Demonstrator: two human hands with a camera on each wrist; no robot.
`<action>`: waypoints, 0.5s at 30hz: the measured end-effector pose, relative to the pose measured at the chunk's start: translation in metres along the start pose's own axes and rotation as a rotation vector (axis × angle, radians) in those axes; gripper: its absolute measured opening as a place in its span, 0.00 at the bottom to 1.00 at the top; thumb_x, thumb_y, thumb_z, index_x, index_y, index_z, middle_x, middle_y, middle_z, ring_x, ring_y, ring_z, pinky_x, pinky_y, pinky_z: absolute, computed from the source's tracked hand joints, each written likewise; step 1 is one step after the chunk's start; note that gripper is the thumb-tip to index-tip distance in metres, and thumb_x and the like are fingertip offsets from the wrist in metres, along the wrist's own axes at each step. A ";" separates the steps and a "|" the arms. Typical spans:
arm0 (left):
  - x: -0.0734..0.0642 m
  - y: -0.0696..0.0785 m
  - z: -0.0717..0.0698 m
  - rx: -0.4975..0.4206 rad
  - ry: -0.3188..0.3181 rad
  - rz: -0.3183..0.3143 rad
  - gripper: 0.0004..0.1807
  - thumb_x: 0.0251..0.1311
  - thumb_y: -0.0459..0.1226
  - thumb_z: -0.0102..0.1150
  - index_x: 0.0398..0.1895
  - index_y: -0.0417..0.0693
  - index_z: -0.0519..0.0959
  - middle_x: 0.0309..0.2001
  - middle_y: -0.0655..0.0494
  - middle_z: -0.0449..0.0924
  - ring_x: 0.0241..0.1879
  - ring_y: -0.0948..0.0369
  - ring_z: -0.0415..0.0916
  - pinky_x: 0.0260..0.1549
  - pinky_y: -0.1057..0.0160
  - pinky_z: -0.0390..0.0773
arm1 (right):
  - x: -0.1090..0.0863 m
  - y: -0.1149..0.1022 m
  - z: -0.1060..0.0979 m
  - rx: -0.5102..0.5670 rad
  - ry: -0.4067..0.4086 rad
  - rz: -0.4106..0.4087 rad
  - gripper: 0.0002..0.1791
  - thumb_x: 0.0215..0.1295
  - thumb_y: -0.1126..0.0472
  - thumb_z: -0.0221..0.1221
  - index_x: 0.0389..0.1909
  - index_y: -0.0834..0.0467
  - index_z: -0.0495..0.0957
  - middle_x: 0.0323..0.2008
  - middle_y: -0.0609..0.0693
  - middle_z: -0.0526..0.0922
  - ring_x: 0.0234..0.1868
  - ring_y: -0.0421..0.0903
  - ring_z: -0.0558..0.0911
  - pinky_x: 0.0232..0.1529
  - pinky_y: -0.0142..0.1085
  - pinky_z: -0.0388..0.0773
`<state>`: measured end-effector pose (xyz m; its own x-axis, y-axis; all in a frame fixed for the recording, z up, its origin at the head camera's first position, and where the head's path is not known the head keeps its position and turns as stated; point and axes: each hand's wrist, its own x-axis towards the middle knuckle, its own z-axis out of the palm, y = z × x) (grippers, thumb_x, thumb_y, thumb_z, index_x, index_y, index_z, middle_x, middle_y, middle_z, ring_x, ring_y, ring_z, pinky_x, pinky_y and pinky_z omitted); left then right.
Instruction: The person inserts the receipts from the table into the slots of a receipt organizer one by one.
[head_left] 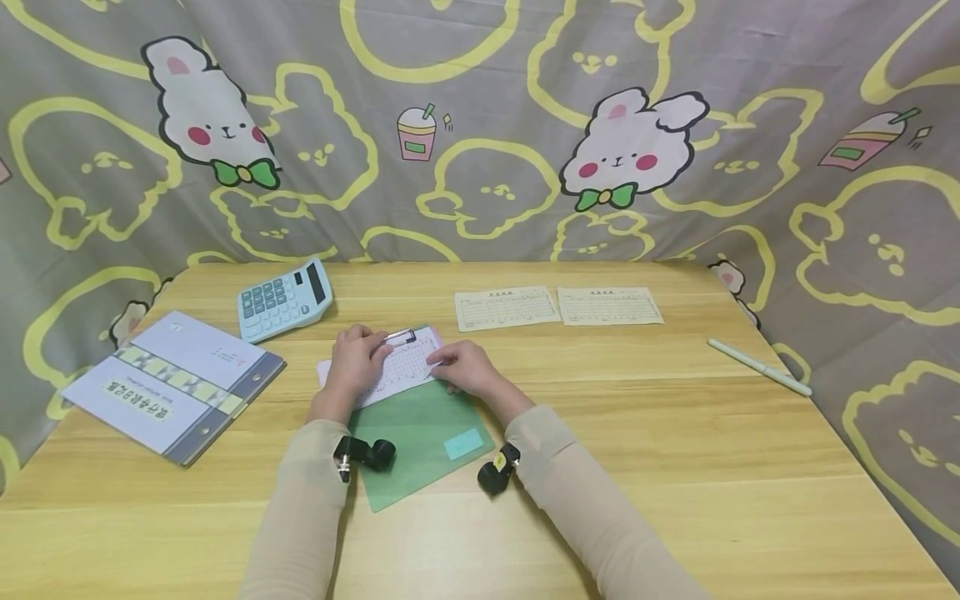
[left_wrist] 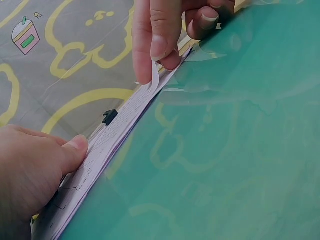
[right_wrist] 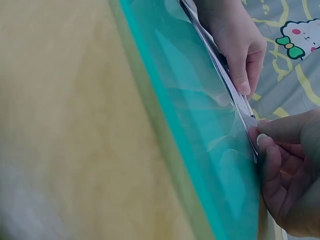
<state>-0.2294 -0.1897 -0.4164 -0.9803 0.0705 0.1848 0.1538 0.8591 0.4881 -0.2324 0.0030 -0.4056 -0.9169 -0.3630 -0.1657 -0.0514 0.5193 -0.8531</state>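
A stack of printed forms [head_left: 401, 367] lies at the top of a green clip folder [head_left: 420, 433], next to a small clip [head_left: 401, 337]. My left hand [head_left: 356, 362] holds the left part of the stack, its thumb on the top sheet near the clip and its other fingers partly hidden beyond the edge. At the right end, my right hand [head_left: 468, 371] pinches the edge of a form between thumb and fingers. In the left wrist view that sheet's edge [left_wrist: 155, 75] bends up under the right fingertips. A pale blue label [head_left: 464, 444] sits on the folder's lower right.
A light blue calculator [head_left: 285, 300] and a bound account book [head_left: 176, 383] are at the left. Two printed slips [head_left: 506, 308] lie side by side at the back. A pale green pen [head_left: 759, 367] is near the table's right edge. A patterned curtain [head_left: 495, 108] hangs behind.
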 end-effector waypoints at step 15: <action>0.000 -0.002 0.001 -0.011 -0.011 -0.017 0.20 0.60 0.40 0.47 0.52 0.39 0.70 0.43 0.44 0.64 0.43 0.49 0.58 0.42 0.52 0.58 | -0.006 0.008 -0.003 0.102 -0.032 -0.098 0.12 0.52 0.68 0.58 0.40 0.60 0.77 0.27 0.50 0.77 0.21 0.43 0.74 0.23 0.33 0.73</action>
<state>-0.2302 -0.1904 -0.4182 -0.9840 0.0612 0.1673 0.1382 0.8548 0.5002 -0.2287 0.0118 -0.4103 -0.8961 -0.4340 -0.0932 -0.0985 0.3991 -0.9116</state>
